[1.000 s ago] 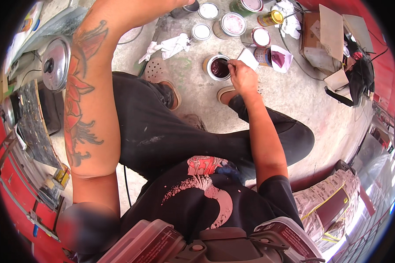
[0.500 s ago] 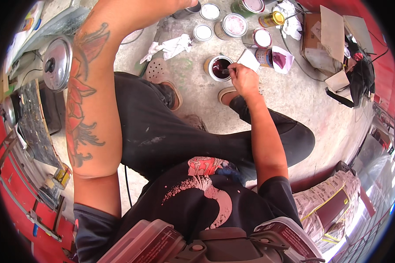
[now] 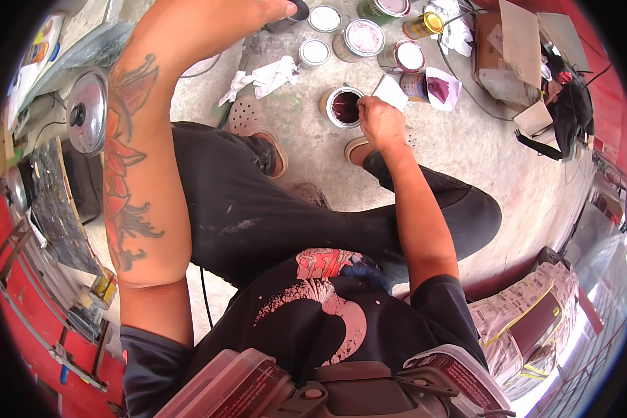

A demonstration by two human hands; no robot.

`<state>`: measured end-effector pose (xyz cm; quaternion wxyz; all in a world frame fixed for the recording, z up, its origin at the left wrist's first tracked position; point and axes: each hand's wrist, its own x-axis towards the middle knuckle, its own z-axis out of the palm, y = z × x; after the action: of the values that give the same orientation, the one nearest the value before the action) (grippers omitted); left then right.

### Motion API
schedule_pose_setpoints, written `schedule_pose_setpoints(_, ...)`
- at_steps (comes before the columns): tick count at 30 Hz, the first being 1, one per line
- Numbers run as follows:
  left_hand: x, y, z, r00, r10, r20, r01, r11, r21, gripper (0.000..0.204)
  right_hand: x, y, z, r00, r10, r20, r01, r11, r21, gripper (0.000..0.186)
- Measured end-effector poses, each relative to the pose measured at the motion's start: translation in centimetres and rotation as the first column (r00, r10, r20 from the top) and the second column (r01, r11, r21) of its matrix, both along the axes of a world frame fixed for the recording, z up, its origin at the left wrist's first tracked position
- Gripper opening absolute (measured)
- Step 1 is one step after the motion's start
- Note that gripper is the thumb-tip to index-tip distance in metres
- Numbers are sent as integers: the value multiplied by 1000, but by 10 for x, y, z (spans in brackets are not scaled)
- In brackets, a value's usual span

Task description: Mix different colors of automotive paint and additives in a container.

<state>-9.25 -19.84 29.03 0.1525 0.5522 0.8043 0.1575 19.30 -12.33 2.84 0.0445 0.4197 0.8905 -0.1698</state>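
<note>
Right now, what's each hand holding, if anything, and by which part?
Can't tell: the right hand, at the dark-red paint can, hides any hold; the left hand is at the dark can, grip unclear.

So the tattooed left forearm point(image 3: 132, 167) runs up past 9 o'clock with the left hand point(image 3: 235, 21) stretched out just shy of 12 and partly cropped, while the right forearm point(image 3: 425, 209) angles in from about 4 and the right hand point(image 3: 383, 124) sits near 1, curled up, back side showing.
</note>
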Motion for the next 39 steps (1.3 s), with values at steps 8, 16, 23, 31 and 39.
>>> schedule_pose_setpoints(8,-3,5,-2,999,-13,44,14,999,-30,80,0,-1,0,988,-87,-131,81,995,-57,16)
schedule_pose_setpoints(16,1,2,-1,999,-39,1,39,999,4,78,-4,-6,-3,994,-12,-108,-1,994,-112,18)
schedule_pose_setpoints(23,1,2,-1,999,-53,-5,53,998,15,77,-6,-5,1,996,53,77,-47,996,-71,18)
schedule_pose_setpoints(31,-6,3,1,991,-69,111,70,998,-5,76,-4,-5,3,999,-6,50,6,1000,3,19)
schedule_pose_setpoints(39,1,0,-6,998,-54,-7,55,997,54,75,-3,1,-2,997,-74,-35,75,997,30,22)
